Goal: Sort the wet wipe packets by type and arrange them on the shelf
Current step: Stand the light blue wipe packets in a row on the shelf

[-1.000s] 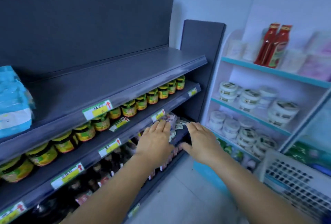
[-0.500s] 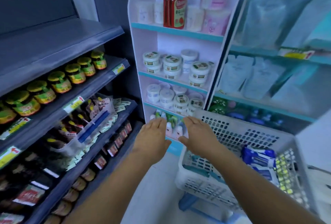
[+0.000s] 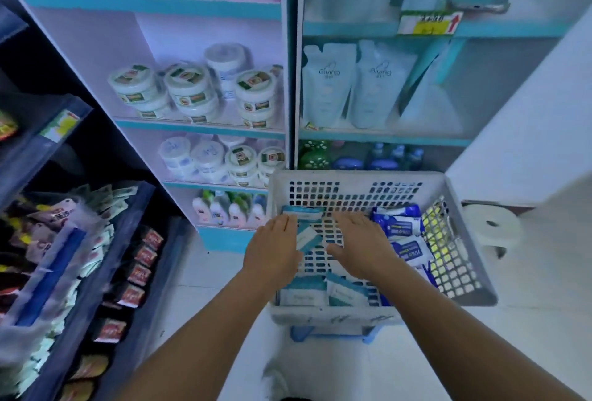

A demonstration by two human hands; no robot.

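Shelving of white panels with teal edges (image 3: 205,5) stands behind a white perforated plastic basket (image 3: 358,191), which rests on a blue frame. Dark blue wet wipe packets (image 3: 398,224) lie stacked at the basket's right side; pale teal-and-white wet wipe packets (image 3: 320,293) lie along its near wall, with one more at the far left corner. Left hand (image 3: 275,248) is palm down over the basket, fingers straight, by a small teal-and-white packet (image 3: 307,237); contact cannot be determined. Right hand (image 3: 360,240) hovers flat, fingers extended, holding nothing.
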